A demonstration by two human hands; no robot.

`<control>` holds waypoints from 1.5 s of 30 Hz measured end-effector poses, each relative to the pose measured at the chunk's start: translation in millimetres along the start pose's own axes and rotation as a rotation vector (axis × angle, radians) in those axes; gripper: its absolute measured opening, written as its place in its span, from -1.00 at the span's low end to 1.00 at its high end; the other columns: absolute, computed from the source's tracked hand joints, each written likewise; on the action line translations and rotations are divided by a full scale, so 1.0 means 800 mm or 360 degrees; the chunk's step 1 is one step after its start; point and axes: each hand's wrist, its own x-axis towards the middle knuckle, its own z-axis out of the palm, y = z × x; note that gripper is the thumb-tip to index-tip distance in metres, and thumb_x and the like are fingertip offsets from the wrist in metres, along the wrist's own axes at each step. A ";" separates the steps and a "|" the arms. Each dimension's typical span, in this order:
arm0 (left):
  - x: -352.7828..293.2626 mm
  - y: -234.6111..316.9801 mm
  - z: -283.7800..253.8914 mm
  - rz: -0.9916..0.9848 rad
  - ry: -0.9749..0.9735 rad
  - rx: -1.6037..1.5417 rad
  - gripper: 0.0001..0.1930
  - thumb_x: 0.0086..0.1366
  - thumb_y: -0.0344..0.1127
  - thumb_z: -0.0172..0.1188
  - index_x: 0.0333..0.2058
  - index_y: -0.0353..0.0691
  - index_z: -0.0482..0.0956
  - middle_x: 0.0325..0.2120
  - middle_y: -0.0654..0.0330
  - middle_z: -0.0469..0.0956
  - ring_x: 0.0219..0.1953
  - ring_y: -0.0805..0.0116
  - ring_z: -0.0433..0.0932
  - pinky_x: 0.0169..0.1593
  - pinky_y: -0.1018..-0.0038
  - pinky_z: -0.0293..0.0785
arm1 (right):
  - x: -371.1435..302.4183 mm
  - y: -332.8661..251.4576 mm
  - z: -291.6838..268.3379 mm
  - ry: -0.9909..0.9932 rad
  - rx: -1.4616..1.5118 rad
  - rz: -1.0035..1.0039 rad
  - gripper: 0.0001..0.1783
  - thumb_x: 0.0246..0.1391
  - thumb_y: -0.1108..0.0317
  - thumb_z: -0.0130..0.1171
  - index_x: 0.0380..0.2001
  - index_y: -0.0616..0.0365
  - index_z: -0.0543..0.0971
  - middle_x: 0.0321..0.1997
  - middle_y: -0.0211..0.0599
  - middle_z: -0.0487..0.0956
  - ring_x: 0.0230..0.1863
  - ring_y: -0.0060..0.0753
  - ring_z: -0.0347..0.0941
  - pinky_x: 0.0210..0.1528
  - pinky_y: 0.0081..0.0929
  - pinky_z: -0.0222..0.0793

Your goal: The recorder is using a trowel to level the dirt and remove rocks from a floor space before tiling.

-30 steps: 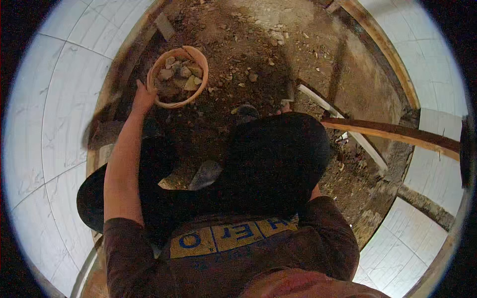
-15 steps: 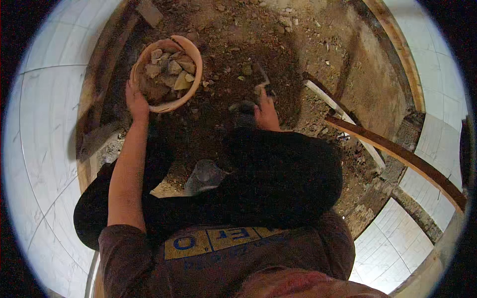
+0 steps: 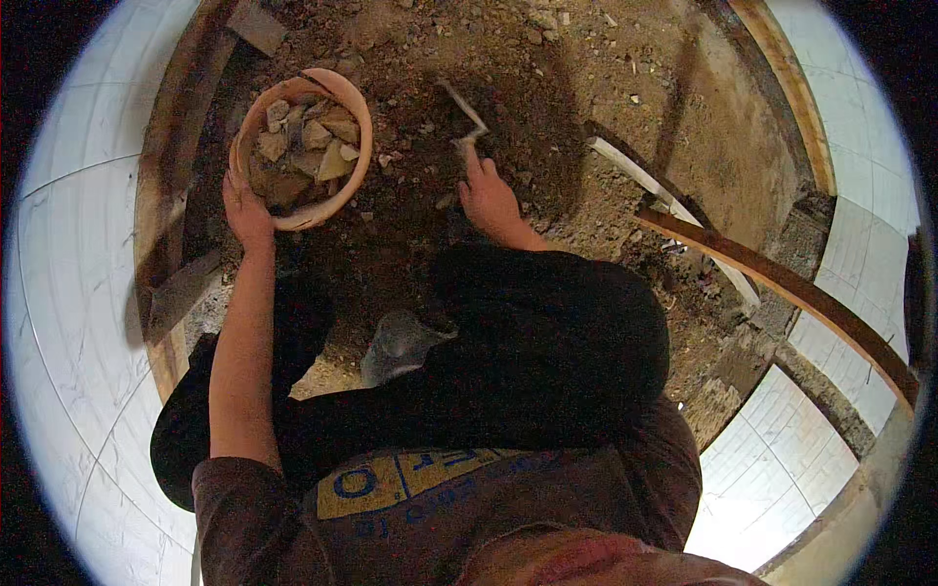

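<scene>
A round, pinkish-orange bucket [image 3: 365,137] stands on the dirt at the upper left, holding broken stone and rubble chunks [image 3: 311,135]. My left hand [image 3: 246,209] is closed on the near left side of its rim, arm stretched forward. To the right of the bucket, my right hand [image 3: 490,201] grips the handle of a trowel [image 3: 467,109]. Its thin blade appears nearly edge-on, low over the loose soil [image 3: 415,181], and points away to the upper left. Whether the blade touches the soil, I cannot tell.
White marbled tiles [image 3: 73,264] line the left wall, with more at the right. A white-edged strip [image 3: 635,171] and a brown wooden batten [image 3: 762,278] lie at right. A flat piece [image 3: 257,26] rests beyond the bucket. My grey shoe [image 3: 401,344] is below my hands.
My right hand has moved forward and left with the trowel, whose blade now points up and left. The bucket and my left hand appear slightly further left in view.
</scene>
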 end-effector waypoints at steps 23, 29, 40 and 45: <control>-0.001 -0.031 -0.003 -0.0051 -0.0006 0.0299 -0.48 0.47 -0.14 -0.21 0.32 -0.21 0.07 0.26 -0.05 0.19 0.25 -0.06 0.25 0.25 0.13 0.24 | -0.054 0.012 0.007 -0.0108 0.0415 0.0382 -0.30 0.31 0.10 -0.04 0.39 0.02 -0.01 0.38 -0.01 0.16 0.37 0.04 0.11 0.30 -0.05 0.17; 0.043 -0.114 0.018 0.0419 0.0140 0.0706 -0.49 0.42 -0.19 -0.13 0.28 -0.26 0.13 0.10 -0.19 0.37 0.09 -0.04 0.44 0.09 0.16 0.41 | -0.062 0.006 -0.077 0.0243 0.0180 -0.0061 -0.34 0.32 0.03 -0.10 0.39 -0.07 0.05 0.30 0.01 0.30 0.33 -0.04 0.21 0.30 -0.09 0.17; 0.165 0.117 -0.141 -0.0392 -0.1626 0.0981 -0.61 0.29 -0.06 0.11 -0.03 -0.18 0.57 -0.02 -0.01 0.53 -0.18 0.08 0.62 -0.11 0.07 0.52 | -0.338 -0.008 -0.173 0.0732 0.0680 -0.0104 -0.36 0.27 0.08 -0.01 0.34 0.02 0.15 0.05 -0.15 0.41 0.02 -0.29 0.30 0.02 -0.28 0.28; 0.218 0.233 -0.225 0.0119 -0.1259 -0.0135 -0.67 -0.03 -0.17 0.19 -0.32 -0.25 0.61 -0.49 -0.01 0.49 -0.43 0.01 0.46 -0.48 0.05 0.34 | -0.347 -0.036 -0.198 0.1003 0.0977 -0.0064 -0.37 0.25 0.11 0.04 0.31 0.07 0.20 -0.07 -0.23 0.46 -0.13 -0.42 0.34 -0.11 -0.38 0.33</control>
